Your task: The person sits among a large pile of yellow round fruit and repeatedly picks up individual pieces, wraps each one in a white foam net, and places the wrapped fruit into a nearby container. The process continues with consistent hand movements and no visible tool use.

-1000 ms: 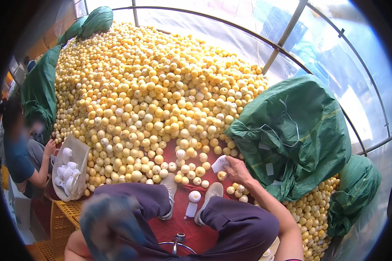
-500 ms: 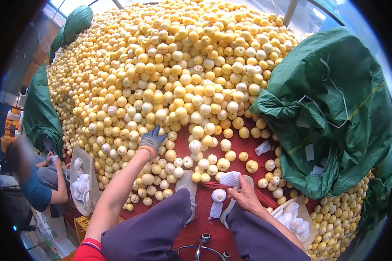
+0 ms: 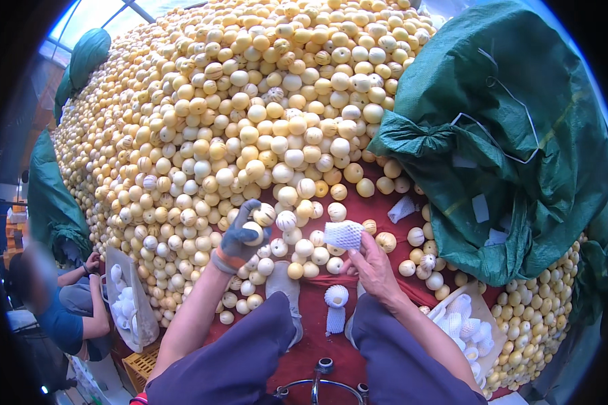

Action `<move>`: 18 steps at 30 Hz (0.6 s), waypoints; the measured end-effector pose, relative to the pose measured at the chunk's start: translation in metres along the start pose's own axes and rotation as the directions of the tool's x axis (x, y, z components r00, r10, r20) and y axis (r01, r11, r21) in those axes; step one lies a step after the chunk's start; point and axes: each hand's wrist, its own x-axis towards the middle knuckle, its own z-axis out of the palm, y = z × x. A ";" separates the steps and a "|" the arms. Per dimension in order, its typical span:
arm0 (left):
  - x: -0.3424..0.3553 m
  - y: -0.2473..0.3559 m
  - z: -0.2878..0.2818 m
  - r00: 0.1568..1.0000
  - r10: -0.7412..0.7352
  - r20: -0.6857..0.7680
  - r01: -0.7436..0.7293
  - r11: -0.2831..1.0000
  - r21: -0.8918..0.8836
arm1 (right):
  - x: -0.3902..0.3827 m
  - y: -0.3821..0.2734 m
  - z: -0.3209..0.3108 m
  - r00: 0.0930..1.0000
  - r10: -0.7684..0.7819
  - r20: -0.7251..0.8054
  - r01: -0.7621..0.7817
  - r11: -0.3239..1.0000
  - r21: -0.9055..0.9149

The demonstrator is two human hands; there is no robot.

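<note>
My left hand (image 3: 239, 241), in a grey-blue glove with an orange cuff, is closed around a small pale yellow pepino melon (image 3: 252, 233) at the near edge of the big heap. Another melon (image 3: 264, 214) shows right beside its fingertips; whether the hand touches it I cannot tell. My bare right hand (image 3: 373, 266) pinches a white foam net sleeve (image 3: 344, 235) by its right side. Between my feet, a melon in white foam net (image 3: 336, 295) rests on the red cloth, with a foam sleeve (image 3: 336, 320) just below it.
The melon heap (image 3: 203, 128) rises ahead. A large green tarp (image 3: 493, 148) lies at right. By my right forearm stands a container of net-wrapped melons (image 3: 469, 327); a similar one (image 3: 142, 317) stands left, beside a seated person (image 3: 81, 310). A metal ring frame (image 3: 317, 386) is below.
My left hand has lifted from the heap, now with a melon in it, and moved closer to my right hand. My right hand has raised the foam sleeve slightly. The view has shifted.
</note>
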 end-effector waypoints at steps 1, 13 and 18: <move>-0.003 -0.009 0.025 0.998 -0.040 0.052 0.037 0.998 0.051 | 0.008 -0.009 0.004 0.999 0.023 0.024 -0.023 1.000 -0.014; -0.007 -0.053 0.057 0.985 -0.138 -0.100 0.170 0.810 0.560 | 0.009 -0.004 0.023 0.999 -0.041 0.029 0.038 0.996 0.077; -0.015 -0.072 0.053 0.918 -0.389 -0.079 0.391 0.920 0.019 | 0.002 -0.021 0.030 0.919 0.051 0.391 -0.264 0.817 0.513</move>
